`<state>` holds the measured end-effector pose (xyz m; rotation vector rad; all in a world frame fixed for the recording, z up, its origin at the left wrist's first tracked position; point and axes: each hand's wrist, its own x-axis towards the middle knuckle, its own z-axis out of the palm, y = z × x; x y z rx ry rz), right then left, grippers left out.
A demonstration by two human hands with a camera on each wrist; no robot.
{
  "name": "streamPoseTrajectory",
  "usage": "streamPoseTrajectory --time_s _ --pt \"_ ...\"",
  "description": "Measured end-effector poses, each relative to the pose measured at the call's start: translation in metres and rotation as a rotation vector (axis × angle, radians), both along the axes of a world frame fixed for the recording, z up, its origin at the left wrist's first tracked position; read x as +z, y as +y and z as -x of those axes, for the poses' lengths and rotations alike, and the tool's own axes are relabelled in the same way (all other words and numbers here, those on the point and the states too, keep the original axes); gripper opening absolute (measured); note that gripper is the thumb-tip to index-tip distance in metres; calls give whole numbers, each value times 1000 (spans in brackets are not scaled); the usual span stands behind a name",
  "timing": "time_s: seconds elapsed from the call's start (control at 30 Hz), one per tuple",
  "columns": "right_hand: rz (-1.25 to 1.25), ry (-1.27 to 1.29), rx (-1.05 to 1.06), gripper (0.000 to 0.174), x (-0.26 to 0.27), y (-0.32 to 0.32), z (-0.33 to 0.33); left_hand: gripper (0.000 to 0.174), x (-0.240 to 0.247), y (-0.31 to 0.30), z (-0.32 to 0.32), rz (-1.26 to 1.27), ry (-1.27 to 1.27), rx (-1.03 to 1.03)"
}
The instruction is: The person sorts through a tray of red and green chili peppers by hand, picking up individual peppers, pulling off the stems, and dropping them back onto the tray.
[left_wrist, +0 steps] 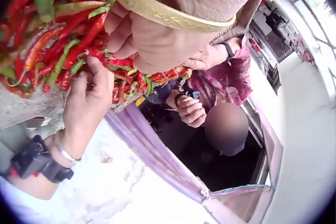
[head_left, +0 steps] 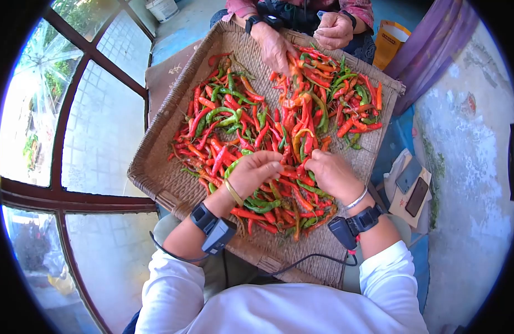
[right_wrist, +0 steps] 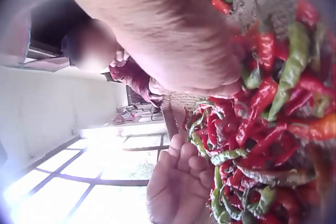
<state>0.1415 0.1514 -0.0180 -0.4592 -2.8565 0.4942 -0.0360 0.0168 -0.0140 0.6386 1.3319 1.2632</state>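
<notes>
A heap of red and green chili peppers [head_left: 257, 131] lies in a large woven basket tray [head_left: 157, 147]. My left hand [head_left: 251, 173], with a gold bangle at the wrist, hovers over the near part of the heap. Its fingers are loosely bent, and in the right wrist view the palm of that left hand [right_wrist: 178, 190] shows nothing in it. My right hand [head_left: 330, 171], wearing a silver bangle, faces it a short way to the right. Thumb and forefinger of the right hand [left_wrist: 89, 95] pinch a red chili pepper at the heap's surface, partly hidden by the fingers.
Across the tray, another person's hand [head_left: 276, 53] reaches into the chilies, and their other hand [head_left: 333, 30] is raised beside it. Two phones [head_left: 417, 196] lie on a board at the right. Framed windows [head_left: 101, 111] stand at left, a purple curtain [head_left: 435, 42] at right.
</notes>
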Motion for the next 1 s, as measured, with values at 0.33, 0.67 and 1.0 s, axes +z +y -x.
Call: streamPoseTrajectory --time_s 0.33,0.67,1.0 --pt "30 -30 5 8 7 -5 -1 24 -19 -1 -18 0 104 -179" --pt "1421 303 -222 12 14 -27 9 21 4 -4 -27 55 127 -335" --pt "1507 213 -393 17 8 -23 9 20 5 -9 -31 141 61 -294"
